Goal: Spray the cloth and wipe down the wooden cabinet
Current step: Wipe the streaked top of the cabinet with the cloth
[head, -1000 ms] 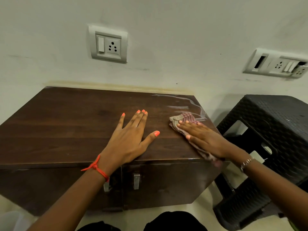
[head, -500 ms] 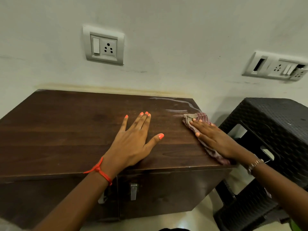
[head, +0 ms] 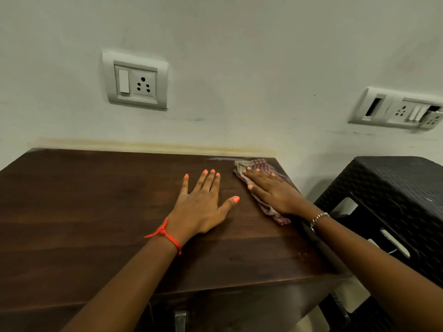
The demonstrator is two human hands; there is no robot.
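Both my hands flat on cabinet top. Left hand spread, fingers open, holding nothing. Right hand pressing striped cloth flat near back right corner, fingers extended.

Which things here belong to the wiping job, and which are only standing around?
For the job:
- cloth, under the right hand
- wooden cabinet
- left hand, flat on the top

Not part of it:
- black stool
- wall socket
- second socket plate
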